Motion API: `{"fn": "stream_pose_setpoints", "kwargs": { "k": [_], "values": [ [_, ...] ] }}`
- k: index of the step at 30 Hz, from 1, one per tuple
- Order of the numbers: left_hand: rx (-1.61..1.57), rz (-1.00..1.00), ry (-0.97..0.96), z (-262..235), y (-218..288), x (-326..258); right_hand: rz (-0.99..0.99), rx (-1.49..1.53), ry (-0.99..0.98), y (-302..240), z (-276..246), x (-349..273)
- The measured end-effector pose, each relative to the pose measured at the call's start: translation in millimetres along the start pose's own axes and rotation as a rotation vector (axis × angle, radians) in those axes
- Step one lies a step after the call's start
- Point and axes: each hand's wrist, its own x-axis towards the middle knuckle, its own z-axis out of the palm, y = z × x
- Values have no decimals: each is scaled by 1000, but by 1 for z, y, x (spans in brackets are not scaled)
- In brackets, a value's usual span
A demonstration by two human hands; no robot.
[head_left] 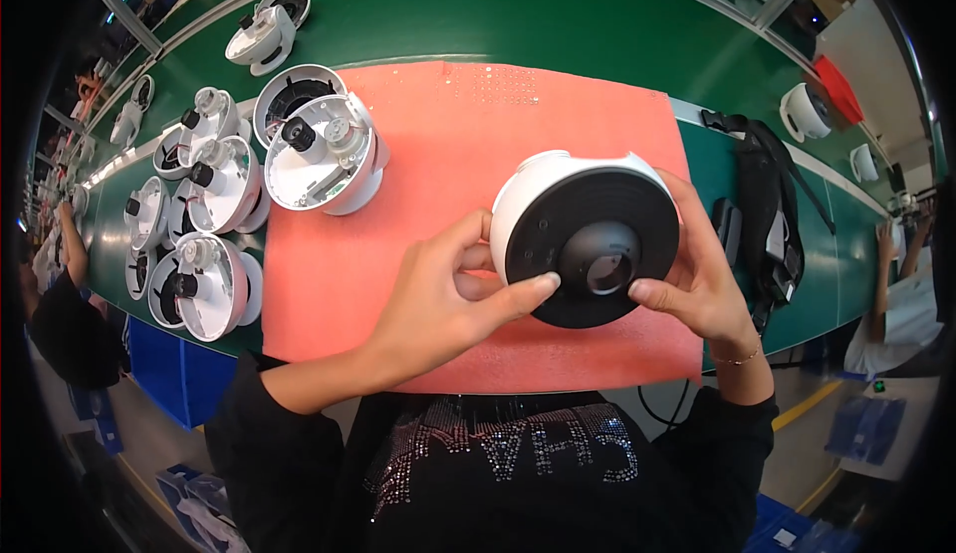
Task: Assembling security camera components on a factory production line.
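Between my hands is a white, rounded camera housing (533,269) with a black front plate and a domed lens cover in its middle. My left hand (448,289) grips its left side, the thumb pressed on the black face beside the dome. On the right edge, my right hand (702,274) wraps round the housing, its thumb also on the black face. The fingers behind the housing are partly hidden. An opened camera housing (324,160) stands at the upper left of the pink mat (398,244), its black lens and inner parts bare, a ring-shaped cover leaning behind it.
Several more opened housings (214,289) crowd the green table left of the mat, and another (264,35) stands farther back. A black strap bundle (772,215) lies to the right. White units (802,113) sit at the far right. People work at both sides.
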Motion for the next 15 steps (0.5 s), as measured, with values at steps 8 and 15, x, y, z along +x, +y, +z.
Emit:
{"fn": "stream_pose_setpoints", "kwargs": {
  "k": [8, 15],
  "values": [
    [-183, -300, -18, -6, 24, 22, 154, 236, 12, -8, -8, 20],
    [-132, -255, -32, -3, 23, 21, 0, -5, 63, -3, -3, 16]
  ]
}}
